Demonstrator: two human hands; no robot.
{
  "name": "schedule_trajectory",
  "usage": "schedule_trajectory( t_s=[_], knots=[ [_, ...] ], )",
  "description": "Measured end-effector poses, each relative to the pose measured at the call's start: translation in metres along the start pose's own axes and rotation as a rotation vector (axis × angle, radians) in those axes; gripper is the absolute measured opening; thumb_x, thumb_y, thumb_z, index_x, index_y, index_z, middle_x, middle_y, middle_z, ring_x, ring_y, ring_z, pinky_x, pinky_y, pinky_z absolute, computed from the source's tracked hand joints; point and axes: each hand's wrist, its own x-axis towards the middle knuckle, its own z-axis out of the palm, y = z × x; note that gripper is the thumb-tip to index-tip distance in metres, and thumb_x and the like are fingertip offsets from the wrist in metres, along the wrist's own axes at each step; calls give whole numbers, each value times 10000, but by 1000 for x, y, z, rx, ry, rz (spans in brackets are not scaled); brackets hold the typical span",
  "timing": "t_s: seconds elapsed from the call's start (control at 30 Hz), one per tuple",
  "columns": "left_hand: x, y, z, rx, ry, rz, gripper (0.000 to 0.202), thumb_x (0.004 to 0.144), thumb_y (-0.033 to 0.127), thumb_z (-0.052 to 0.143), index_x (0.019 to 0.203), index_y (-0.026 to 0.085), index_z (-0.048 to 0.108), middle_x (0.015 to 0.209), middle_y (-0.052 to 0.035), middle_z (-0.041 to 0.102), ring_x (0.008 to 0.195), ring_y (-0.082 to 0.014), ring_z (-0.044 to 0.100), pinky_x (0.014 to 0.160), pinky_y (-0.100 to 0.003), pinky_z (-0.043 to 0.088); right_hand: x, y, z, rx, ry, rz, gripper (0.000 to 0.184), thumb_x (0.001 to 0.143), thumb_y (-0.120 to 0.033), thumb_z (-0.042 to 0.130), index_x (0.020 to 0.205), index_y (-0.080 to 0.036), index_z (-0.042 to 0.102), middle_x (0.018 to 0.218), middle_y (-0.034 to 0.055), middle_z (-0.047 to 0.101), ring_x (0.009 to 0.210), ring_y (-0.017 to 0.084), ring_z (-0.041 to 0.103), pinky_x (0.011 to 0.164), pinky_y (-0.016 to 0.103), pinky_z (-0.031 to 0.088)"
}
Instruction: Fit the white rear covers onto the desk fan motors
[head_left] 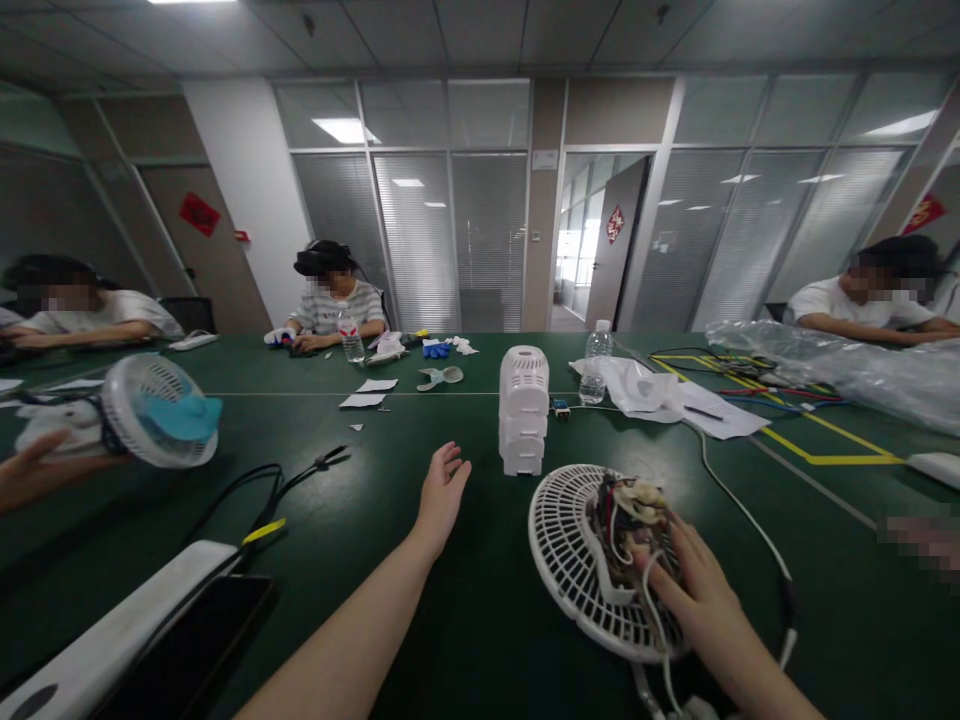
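My right hand [701, 575] grips the exposed motor and wiring [630, 525] at the back of a white fan grille [562, 545], which lies on the green table. Its thumb and fingers are around the right side of the motor, partly hidden by wires. A white cable [651, 610] runs down from there toward the bottom edge. My left hand [444, 490] is raised in front of me with nothing in it, the fingers loosely bent and apart. Just beyond, between the two hands, a white slotted plastic housing [524, 410] stands upright on the table.
A white device [127, 630] and a black phone [195, 640] lie at lower left. Another person's hand [45, 455] holds a small fan [161, 410] with blue blades. Farther off are a water bottle [598, 360], papers [720, 408] and a loose fan blade [441, 377]. Clear plastic sheeting [862, 370] covers the far right.
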Motion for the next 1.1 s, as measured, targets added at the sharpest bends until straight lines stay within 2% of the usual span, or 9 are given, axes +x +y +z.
schedule_trajectory(
  t_s=[0.1,0.23,0.37,0.47,0.67,0.87,0.93,1.0,1.1],
  knots=[
    [-3,0,2,28,-112,29,356,846,321,623,1183,211,595,1199,-112,647,1031,-237,650,950,-406,473,-11,-34,16,78,-133,20,638,827,-589,431,1343,-232,545,1531,103,391,1441,376,264,1107,630,310],
    [-8,2,5,63,-256,48,241,803,319,664,1011,203,699,981,-79,726,872,-222,688,858,-363,514,-24,-59,25,148,-281,-54,656,837,-549,465,1435,-280,438,1581,80,282,1480,338,148,1115,655,250],
    [-8,4,4,68,-270,60,238,795,332,663,994,209,707,984,-70,731,917,-229,677,863,-351,504,-37,-72,28,146,-392,-90,757,786,-493,550,1486,-289,347,1608,65,198,1490,342,80,1109,668,238],
    [-6,4,2,60,-236,64,254,796,343,651,1003,204,697,1003,-67,724,955,-233,662,899,-355,482,-40,-75,30,154,-418,-125,802,764,-393,582,1505,-259,306,1615,68,180,1496,313,68,1153,610,209],
    [-2,1,1,33,-164,48,291,810,375,610,1016,182,682,985,-76,723,959,-240,655,907,-369,472,-31,-73,29,154,-466,-179,785,781,-349,573,1498,-154,318,1607,114,203,1496,273,113,1204,506,161],
    [-2,3,-1,28,-122,6,286,800,393,631,989,188,693,971,-70,722,899,-232,668,833,-347,499,-25,-80,18,87,-476,-204,782,753,-368,600,1477,-181,370,1586,87,274,1478,283,198,1203,489,207],
    [-2,3,-2,26,-114,-3,268,796,381,638,979,194,695,976,-65,719,893,-229,668,833,-343,500,-20,-81,12,77,-465,-207,751,712,-321,604,1436,-209,438,1549,78,356,1445,300,286,1191,494,246],
    [-1,3,-2,21,-109,-10,253,793,358,638,979,196,694,981,-65,716,892,-225,667,837,-340,500,-9,-83,5,94,-408,-205,675,654,-226,562,1328,-258,549,1434,73,515,1354,314,437,1144,514,332],
    [-1,2,0,4,-101,-24,241,783,313,633,985,194,691,998,-68,711,890,-215,665,843,-331,504,22,-90,-3,147,-285,-206,541,666,-196,494,1188,-277,610,1256,73,642,1219,318,563,1054,538,422]
  ],
)
